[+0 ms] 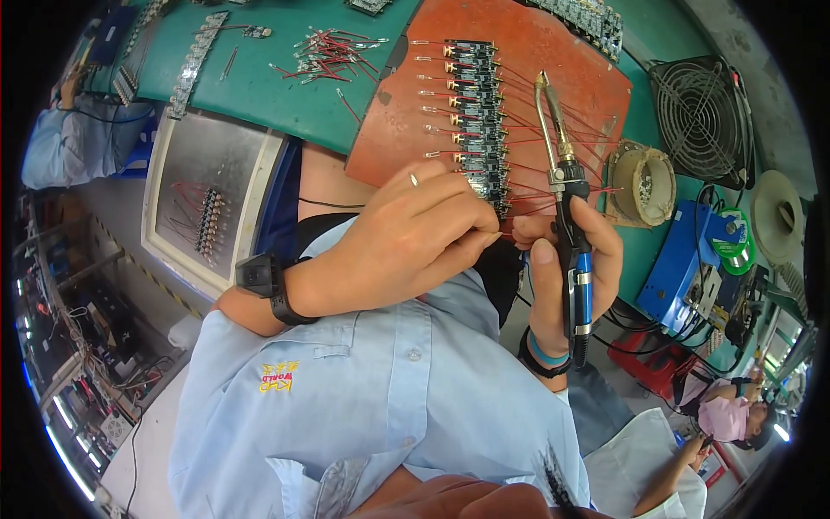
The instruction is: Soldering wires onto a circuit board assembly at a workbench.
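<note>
A row of small black circuit boards [475, 108] lies on an orange-red mat [393, 112], with thin red wires running out on both sides. My left hand [419, 229] is closed in a pinch at the near end of that row, on what looks like a thin red wire; its fingertips hide most of it. My right hand [546, 294] grips a soldering iron [581, 281] with a blue handle and a thin metal tube beside its barrel. The iron stands tip away from me, over the wires right of the boards. Both hands' fingertips nearly meet.
Loose red wires [333, 54] lie heaped on the green bench top [259, 91]. At right are a round tip-cleaning pot [644, 186], a black fan [700, 112], a blue machine [679, 259] and a green solder spool [735, 242]. A framed tray [156, 199] holds another wired board strip at left.
</note>
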`<control>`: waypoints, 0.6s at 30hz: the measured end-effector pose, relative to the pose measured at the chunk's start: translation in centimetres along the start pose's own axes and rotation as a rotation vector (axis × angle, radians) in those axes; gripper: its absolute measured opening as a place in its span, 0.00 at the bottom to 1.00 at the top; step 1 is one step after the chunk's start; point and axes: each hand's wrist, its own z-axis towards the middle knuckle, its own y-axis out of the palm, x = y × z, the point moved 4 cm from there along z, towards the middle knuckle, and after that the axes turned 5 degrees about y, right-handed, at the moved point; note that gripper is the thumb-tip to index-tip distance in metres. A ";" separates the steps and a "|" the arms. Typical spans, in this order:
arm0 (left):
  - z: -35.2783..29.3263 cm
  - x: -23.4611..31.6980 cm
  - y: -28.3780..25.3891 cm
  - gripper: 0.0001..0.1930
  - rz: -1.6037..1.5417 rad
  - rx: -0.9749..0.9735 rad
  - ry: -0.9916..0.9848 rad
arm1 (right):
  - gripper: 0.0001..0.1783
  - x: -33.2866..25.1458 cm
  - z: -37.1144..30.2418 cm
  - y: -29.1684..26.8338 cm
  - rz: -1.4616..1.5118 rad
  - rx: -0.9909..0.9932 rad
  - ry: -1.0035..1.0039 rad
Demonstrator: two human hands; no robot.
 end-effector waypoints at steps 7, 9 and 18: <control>0.4 -1.3 -1.3 0.07 0.359 0.038 -0.032 | 0.33 -0.1 -1.9 -3.5 0.035 0.143 0.008; 0.4 -1.5 -1.1 0.06 0.358 0.026 -0.056 | 0.34 0.3 -2.6 -5.2 -0.006 0.143 -0.042; 0.5 -2.1 -0.6 0.06 0.359 -0.016 -0.131 | 0.32 -0.9 -3.6 -6.1 -0.189 0.056 -0.081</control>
